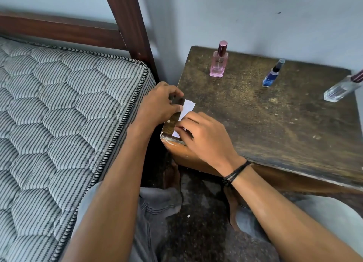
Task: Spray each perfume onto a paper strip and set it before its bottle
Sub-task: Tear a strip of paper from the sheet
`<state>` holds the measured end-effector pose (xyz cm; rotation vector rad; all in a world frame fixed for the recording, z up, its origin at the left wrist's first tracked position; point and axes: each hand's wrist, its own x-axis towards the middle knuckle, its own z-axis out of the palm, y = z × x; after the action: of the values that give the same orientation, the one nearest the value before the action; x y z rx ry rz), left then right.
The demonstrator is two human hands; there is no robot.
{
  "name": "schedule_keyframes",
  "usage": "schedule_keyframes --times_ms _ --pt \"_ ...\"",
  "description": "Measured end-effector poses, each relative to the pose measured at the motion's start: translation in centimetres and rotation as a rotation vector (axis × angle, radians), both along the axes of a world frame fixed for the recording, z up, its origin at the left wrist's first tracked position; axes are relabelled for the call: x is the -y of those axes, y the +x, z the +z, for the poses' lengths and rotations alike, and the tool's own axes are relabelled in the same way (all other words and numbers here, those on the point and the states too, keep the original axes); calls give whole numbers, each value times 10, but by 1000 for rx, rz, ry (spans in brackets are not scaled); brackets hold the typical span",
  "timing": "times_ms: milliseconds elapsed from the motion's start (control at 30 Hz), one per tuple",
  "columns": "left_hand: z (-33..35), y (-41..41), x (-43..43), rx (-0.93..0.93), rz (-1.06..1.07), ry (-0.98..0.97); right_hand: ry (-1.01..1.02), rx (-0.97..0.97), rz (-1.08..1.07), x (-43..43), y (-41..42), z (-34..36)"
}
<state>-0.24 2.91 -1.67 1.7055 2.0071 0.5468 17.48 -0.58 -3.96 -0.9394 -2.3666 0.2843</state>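
White paper strips lie at the near left corner of a worn wooden table. My left hand rests over the table's left edge, thumb touching the paper's upper part. My right hand pinches the lower end of the paper with its fingertips. Three perfume bottles stand along the back: a pink bottle with a dark cap, a small blue bottle, and a clear glass bottle at the right edge of view.
A bed with a striped quilted mattress and a dark wooden frame fills the left. The table stands against a pale wall. My knees and a dark floor lie below the table's front edge.
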Motion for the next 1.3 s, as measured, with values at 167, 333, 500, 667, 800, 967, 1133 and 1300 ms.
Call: schedule_keyframes --times_ms 167,333,500,667,800,967,1133,1300 --pt "0 2 2 -12 0 -23 -25 21 2 -1 1 1" --pt "-1 3 3 -11 5 -29 -66 11 37 1 4 1" --pt "0 5 3 -8 6 -31 -80 21 64 2 7 2" --pt "-1 5 3 -10 4 -36 -88 2 86 2 10 2" --pt "-1 5 3 -8 16 -37 -131 -108 59 -2 19 5" --pt "2 4 3 25 18 -25 -214 -362 -79 -19 38 22" --pt "9 7 2 181 87 41 -291 -555 -214 -30 56 38" --pt "22 30 4 714 219 -76 -293 -565 -168 -33 62 41"
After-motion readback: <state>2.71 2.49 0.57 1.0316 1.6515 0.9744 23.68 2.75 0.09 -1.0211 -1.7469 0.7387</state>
